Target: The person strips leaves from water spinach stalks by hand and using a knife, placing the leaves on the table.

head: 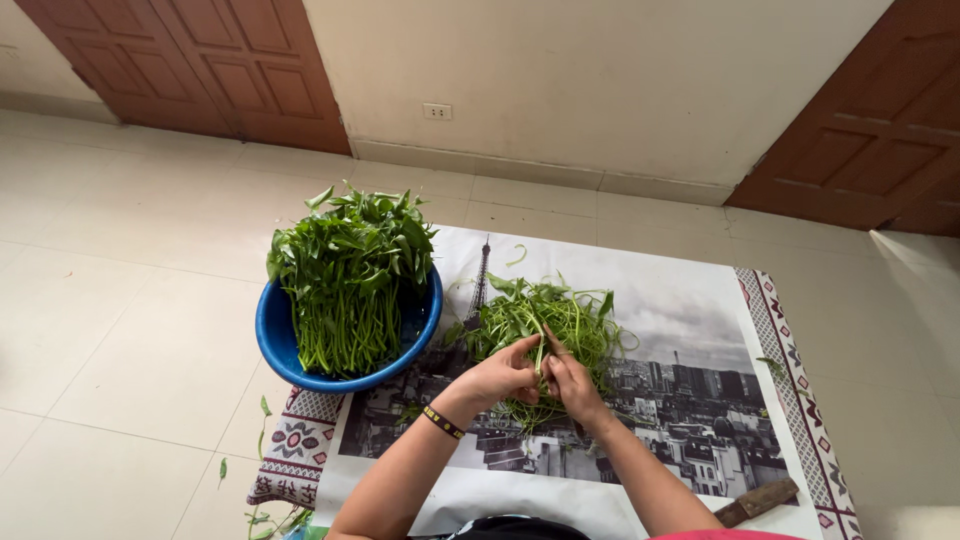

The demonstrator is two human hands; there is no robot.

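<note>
Head view is showing a loose pile of green stems (pixel 545 330) lying mid-mat, light, limp and easily snapped, best pinched near the firmer stalk ends. Left hand (pixel 503 375) and right hand (pixel 570 385) are both pinching stems there, while a blue basin (pixel 272 340) of leafy bunches is sitting at the printed mat's (pixel 680 300) left edge.

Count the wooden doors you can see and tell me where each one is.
2. One brown panelled door is at the top left, behind the blue basin of greens. The other door is at the top right. Both are cut off by the frame, so more may lie outside it.
</note>
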